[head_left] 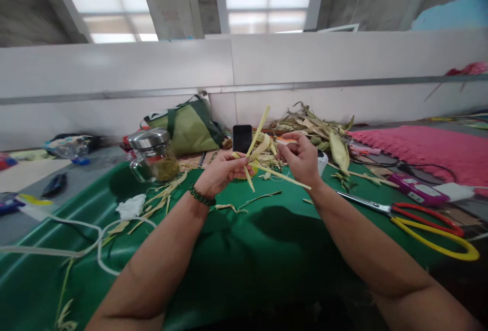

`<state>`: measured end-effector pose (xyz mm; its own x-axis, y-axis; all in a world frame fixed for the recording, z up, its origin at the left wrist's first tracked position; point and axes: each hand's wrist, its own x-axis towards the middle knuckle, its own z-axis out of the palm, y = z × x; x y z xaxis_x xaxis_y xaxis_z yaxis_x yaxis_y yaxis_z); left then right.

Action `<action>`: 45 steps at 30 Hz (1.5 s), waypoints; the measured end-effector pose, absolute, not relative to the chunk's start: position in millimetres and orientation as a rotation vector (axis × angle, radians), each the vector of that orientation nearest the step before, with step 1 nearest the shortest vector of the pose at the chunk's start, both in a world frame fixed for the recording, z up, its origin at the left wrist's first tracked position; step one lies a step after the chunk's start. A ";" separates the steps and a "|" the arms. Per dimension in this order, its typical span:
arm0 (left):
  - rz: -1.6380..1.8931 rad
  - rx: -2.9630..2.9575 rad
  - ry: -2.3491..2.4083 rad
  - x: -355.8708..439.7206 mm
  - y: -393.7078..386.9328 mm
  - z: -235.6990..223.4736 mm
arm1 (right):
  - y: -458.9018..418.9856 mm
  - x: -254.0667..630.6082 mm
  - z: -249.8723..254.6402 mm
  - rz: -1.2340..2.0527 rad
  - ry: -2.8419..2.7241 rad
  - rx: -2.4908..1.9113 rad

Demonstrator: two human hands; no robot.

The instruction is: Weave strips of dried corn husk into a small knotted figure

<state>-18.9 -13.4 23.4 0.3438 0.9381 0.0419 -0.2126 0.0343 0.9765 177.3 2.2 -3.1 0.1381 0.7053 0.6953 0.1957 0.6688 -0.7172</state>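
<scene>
My left hand (224, 172), with a dark green bead bracelet (201, 196) at the wrist, pinches several pale yellow-green husk strips (260, 130) where they cross. One strip points up, another reaches out to the lower right and a short end hangs down. To the right, my right hand (300, 155) has thumb and forefinger pressed together at the end of a folded husk piece (273, 147) that runs from the crossing. Both hands are held above the green table cover (244, 249). Just behind them a black phone (242, 139) stands upright.
A glass jug with a metal lid (154, 155) stands at left before a green bag (190, 127). Dried corn husks (320, 132) are heaped at the back. Large scissors (412, 219) and a purple power strip (417, 188) lie at right. A white cord (101, 242) loops at left.
</scene>
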 end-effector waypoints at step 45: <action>1.131 1.898 0.961 -13.4 -8.9 13.7 | -25.2 163.7 2.0 0.373 -1.825 -0.722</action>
